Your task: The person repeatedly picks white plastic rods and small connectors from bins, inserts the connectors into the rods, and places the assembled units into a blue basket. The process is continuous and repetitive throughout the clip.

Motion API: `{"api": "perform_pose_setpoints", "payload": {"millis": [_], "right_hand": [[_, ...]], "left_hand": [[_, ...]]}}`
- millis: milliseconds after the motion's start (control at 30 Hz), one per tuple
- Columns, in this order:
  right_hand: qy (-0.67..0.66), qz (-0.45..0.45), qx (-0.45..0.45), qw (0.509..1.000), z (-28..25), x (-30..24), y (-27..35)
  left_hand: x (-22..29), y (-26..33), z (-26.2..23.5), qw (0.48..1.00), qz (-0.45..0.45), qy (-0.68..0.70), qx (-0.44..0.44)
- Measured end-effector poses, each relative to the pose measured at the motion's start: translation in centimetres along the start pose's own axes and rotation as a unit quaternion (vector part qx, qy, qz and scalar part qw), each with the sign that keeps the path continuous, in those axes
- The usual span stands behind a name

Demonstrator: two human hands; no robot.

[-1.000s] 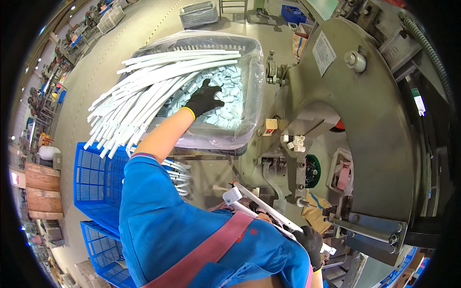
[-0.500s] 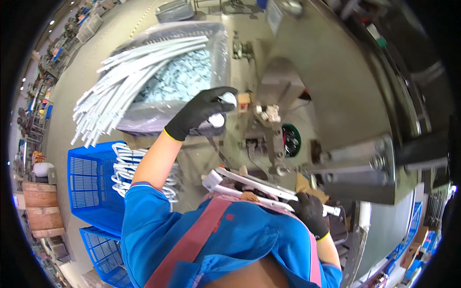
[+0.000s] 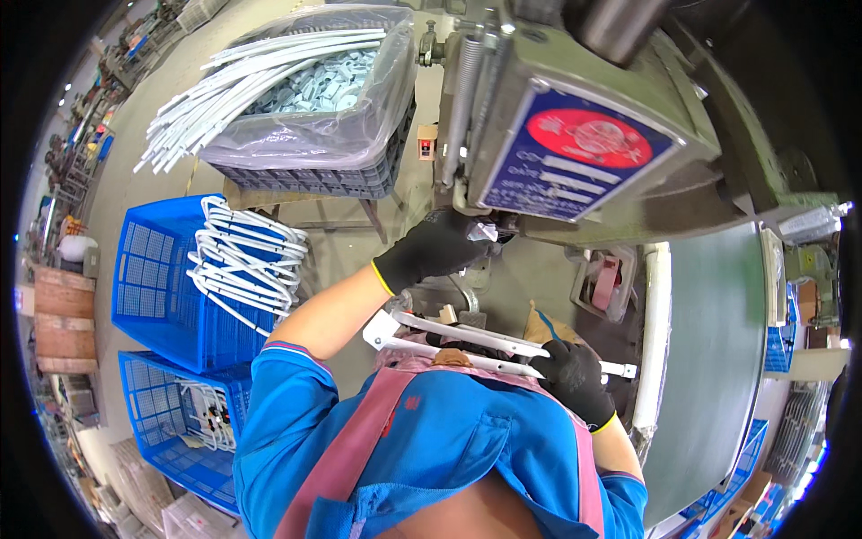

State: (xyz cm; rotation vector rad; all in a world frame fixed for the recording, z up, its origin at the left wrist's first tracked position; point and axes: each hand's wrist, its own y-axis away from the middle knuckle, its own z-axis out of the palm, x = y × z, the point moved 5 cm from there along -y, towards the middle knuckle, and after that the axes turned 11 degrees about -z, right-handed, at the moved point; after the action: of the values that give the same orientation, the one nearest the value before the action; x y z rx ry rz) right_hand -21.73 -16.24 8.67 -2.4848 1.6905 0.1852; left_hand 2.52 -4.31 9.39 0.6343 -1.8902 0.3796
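My left hand point(image 3: 440, 244), in a black glove with a yellow cuff edge, is closed on a small white piece point(image 3: 482, 232) right under the machine head point(image 3: 584, 144). Part of that piece is hidden by the fingers, and so is whatever lies beneath. Across my lap rests a white tube frame point(image 3: 467, 338) of two slim bars, with a wider white end plate point(image 3: 381, 330) on the left. Gloved the same way, my right hand point(image 3: 575, 382) wraps round its right end, which sticks out beyond the fingers.
At the far left, a bag-lined grey crate point(image 3: 359, 171) holds white tubes point(image 3: 189, 117) and small pale pieces point(image 3: 337, 85). Blue baskets point(image 3: 157, 278) with bent white tubes point(image 3: 247, 256) stand left of me. A green-topped surface point(image 3: 705, 359) lies on the right.
My left hand has moved right and nearer, from beside the crate to under the machine head. The view has shifted, bringing the machine head in. The right hand keeps its hold on the frame.
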Motion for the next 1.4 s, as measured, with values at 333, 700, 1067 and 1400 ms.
{"api": "perform_pose_setpoints", "payload": {"millis": [333,700,1067,1400], "right_hand": [[0.018,-0.073,0.032,0.997,0.2,0.9,1.5],[-0.006,-0.007,0.039,0.999,-0.3,1.1,-0.2],[0.073,-0.057,0.012,0.996,-1.0,1.6,-5.8],[0.045,-0.039,-0.005,0.998,-1.4,2.9,-10.6]], "left_hand": [[-0.8,-1.2,1.2,0.970,-0.139,-0.196,-0.019],[-6.0,3.6,-3.3,0.985,-0.093,0.148,-0.010],[-2.2,0.4,0.1,0.933,0.127,-0.322,0.103],[-2.2,1.3,-4.5,0.954,0.037,-0.290,0.073]]}}
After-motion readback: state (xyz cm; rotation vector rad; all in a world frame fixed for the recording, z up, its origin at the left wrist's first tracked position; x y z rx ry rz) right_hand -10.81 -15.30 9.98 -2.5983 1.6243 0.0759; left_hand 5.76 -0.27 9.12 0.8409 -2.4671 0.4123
